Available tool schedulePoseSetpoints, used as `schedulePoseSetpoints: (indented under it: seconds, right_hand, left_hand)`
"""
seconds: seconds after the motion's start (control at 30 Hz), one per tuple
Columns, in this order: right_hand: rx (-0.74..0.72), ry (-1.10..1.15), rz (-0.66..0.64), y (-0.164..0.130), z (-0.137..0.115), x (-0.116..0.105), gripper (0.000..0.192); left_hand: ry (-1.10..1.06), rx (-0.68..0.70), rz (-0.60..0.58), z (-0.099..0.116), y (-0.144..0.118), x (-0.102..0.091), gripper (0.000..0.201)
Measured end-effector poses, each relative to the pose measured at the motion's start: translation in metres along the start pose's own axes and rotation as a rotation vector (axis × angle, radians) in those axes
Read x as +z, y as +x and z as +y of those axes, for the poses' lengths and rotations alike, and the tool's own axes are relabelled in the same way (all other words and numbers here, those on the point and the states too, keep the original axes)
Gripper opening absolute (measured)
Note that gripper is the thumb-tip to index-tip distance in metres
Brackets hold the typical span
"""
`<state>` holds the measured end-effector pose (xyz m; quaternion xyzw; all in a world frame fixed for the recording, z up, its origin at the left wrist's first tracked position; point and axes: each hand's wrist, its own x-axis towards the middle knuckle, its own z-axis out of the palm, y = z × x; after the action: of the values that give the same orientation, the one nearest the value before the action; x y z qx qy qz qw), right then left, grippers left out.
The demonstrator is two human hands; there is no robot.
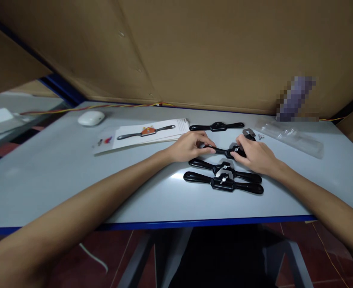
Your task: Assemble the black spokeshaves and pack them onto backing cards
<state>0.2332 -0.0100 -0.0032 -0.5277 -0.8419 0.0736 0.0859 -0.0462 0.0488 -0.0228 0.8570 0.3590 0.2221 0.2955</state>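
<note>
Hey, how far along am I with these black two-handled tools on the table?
Two assembled tools lie side by side nearest you, each with its wing screws in. A third is in hand: left hand on one handle, right hand at its middle. A bare body lies behind, with a loose blade and screws beside it, so one looks unfinished.

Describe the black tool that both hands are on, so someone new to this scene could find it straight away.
On the pale table, four black two-handled tools lie right of the printed leaflet. Take the second from the back, the held tool. It alone has the left hand on one handle and the right hand on the other; its neighbours lie untouched.
</note>
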Motion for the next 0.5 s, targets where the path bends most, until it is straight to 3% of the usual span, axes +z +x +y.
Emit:
schedulePoseSetpoints:
  seconds: [0.5]
  right_hand:
    - [-0.081, 0.116, -0.011, -0.001, 0.012, -0.003, 0.021]
  left_hand:
    - [0.029, 0.013, 0.010, 0.000, -0.001, 0.001, 0.038]
